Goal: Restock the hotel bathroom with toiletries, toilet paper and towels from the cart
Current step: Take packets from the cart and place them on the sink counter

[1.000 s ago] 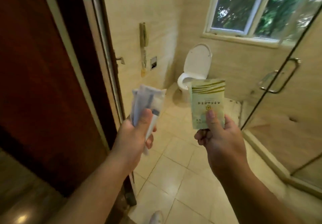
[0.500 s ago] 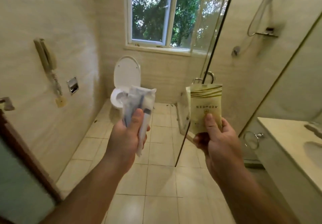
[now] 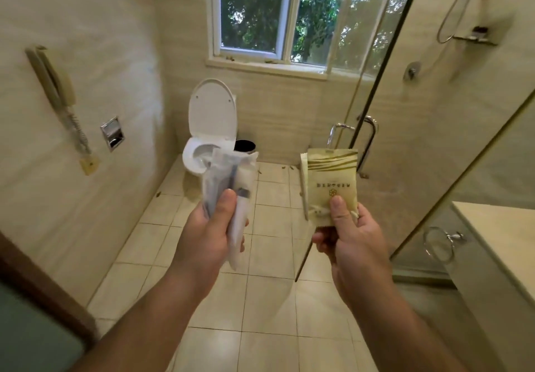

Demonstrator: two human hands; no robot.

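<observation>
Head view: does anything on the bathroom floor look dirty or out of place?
Yes. Small brown scraps lie scattered on the floor tiles between the toilet and the shower door, and a few more on the window sill; they look like uncleaned debris.

One printed line on the beige packet (image 3: 330,186); too blurred to read.

clear toiletry packets (image 3: 228,180) upright | green-striped sachet (image 3: 330,186) upright
</observation>
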